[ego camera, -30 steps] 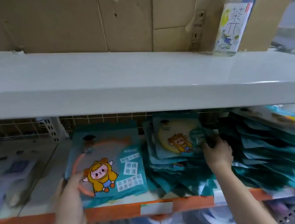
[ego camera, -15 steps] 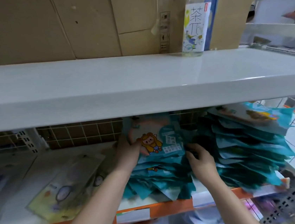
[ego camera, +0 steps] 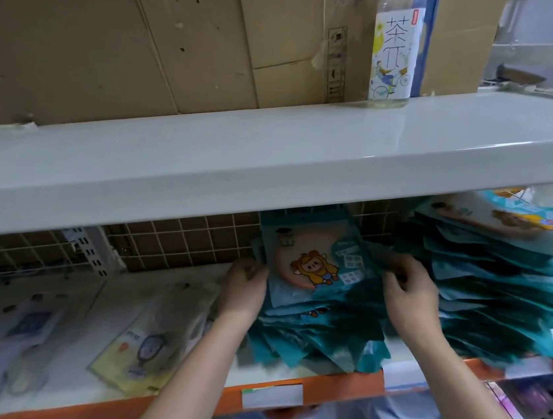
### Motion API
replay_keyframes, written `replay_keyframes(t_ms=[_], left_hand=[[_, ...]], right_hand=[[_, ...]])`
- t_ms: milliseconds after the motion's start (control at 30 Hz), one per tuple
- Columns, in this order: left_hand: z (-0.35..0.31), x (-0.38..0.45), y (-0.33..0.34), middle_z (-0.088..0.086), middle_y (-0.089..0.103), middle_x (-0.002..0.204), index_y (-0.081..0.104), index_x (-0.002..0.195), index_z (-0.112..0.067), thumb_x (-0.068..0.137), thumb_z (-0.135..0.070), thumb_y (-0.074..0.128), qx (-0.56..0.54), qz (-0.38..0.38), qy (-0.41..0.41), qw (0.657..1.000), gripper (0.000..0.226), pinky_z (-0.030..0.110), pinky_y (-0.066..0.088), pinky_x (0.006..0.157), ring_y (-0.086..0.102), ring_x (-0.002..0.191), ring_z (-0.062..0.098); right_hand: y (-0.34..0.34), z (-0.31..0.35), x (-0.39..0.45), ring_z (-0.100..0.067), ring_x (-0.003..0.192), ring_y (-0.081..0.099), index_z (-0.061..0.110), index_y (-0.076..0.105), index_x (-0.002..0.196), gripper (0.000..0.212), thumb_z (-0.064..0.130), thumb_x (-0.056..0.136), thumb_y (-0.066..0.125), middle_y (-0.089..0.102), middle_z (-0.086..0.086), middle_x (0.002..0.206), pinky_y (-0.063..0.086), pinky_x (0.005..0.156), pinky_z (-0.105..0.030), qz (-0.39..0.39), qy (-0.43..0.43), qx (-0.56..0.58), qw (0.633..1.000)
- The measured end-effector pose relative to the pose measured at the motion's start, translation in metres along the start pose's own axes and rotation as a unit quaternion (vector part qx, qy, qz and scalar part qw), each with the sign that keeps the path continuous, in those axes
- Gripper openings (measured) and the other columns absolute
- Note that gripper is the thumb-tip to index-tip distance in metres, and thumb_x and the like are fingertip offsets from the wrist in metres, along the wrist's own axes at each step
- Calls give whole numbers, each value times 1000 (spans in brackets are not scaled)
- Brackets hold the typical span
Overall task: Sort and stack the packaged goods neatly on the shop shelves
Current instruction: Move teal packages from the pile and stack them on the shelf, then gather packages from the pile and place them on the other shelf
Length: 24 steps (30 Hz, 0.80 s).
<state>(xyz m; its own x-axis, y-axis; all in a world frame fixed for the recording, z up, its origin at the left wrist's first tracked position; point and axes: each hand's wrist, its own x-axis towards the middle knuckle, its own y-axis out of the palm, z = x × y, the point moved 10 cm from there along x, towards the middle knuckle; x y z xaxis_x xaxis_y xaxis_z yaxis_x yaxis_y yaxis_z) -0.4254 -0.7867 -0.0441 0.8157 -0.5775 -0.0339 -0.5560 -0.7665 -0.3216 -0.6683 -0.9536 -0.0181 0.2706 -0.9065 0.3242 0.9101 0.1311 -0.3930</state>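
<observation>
Reaching under a white shelf (ego camera: 265, 183), a person's two hands frame a teal packet (ego camera: 312, 267) printed with a cartoon figure, which lies atop a fanned stack (ego camera: 309, 329) of like packets on the lower shelf (ego camera: 93, 395). The left hand (ego camera: 244, 288) curls its fingers against the packet's left edge; the right hand (ego camera: 408, 289) has its fingers bent at the packet's right edge, though blur keeps the exact grip from showing. Just right of the right hand, a second, taller pile (ego camera: 503, 273) of teal packets leans and spills outward toward the shelf end. Left of the left hand lie a yellow-backed packet (ego camera: 143, 352) and, farther out, pale blurred packs (ego camera: 14, 339). Below both wrists runs the shelf's orange edge strip (ego camera: 340, 386) with a white label (ego camera: 272, 397). Above the hands, on the white shelf, a clear drink bottle (ego camera: 393, 41) stands upright before cardboard boxes (ego camera: 146, 48); a wire grid (ego camera: 182, 240) backs the lower bay.
</observation>
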Motion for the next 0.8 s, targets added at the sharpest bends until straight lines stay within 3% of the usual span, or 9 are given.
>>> replay_keyframes(t_ms=[133, 233, 267, 400, 533, 700, 800], left_hand=[[15, -20, -56, -4, 61, 91, 59, 93, -24, 96, -24, 52, 23, -39, 27, 999, 8, 29, 44, 69, 59, 90, 19], [24, -42, -113, -6, 64, 83, 58, 84, -33, 95, -22, 52, 102, -87, 64, 989, 16, 28, 44, 62, 61, 77, 12], [27, -50, -132, -8, 63, 78, 56, 80, -36, 94, -21, 53, 119, -108, 78, 984, 21, 28, 42, 59, 60, 73, 12], [42, -83, -211, -8, 63, 71, 52, 74, -34, 92, -26, 54, 158, -186, 75, 967, 20, 34, 46, 62, 61, 70, 15], [67, -114, -283, -5, 65, 70, 57, 79, -30, 94, -31, 50, 164, -212, 49, 962, 17, 34, 45, 59, 59, 63, 13], [120, -147, -392, -4, 63, 66, 58, 75, -31, 93, -25, 56, 165, -267, -6, 949, 19, 35, 47, 66, 60, 68, 13], [150, -173, -455, -4, 62, 64, 58, 72, -34, 91, -27, 57, 150, -294, -40, 943, 21, 34, 46, 65, 61, 68, 16]], right_hand=[[15, 39, -15, -16, 91, 59, 19, 61, 102, 19, 6, 91, 52, 65, -1, 98, 42, 78, -25, 31, -38, 40, 998], [44, 67, -31, -1, 85, 59, 19, 64, 101, 15, 9, 92, 56, 66, 6, 91, 40, 67, -4, 80, -58, 65, 993], [56, 76, -38, -1, 84, 60, 20, 64, 98, 14, 10, 91, 58, 66, 8, 88, 40, 66, -3, 96, -64, 68, 991], [110, 110, -77, -4, 74, 60, 27, 61, 80, 13, 20, 91, 60, 66, 6, 76, 41, 63, -15, 184, -93, 41, 978], [166, 140, -125, -9, 73, 64, 28, 64, 85, 11, 24, 93, 58, 68, 5, 76, 48, 66, -33, 263, -86, 34, 960], [239, 169, -194, -2, 66, 64, 24, 65, 82, 12, 23, 92, 59, 69, 5, 72, 49, 64, -27, 313, -48, 35, 948], [285, 185, -239, -8, 69, 65, 22, 65, 84, 14, 21, 94, 56, 69, 1, 77, 50, 65, -27, 357, -23, 44, 933]])
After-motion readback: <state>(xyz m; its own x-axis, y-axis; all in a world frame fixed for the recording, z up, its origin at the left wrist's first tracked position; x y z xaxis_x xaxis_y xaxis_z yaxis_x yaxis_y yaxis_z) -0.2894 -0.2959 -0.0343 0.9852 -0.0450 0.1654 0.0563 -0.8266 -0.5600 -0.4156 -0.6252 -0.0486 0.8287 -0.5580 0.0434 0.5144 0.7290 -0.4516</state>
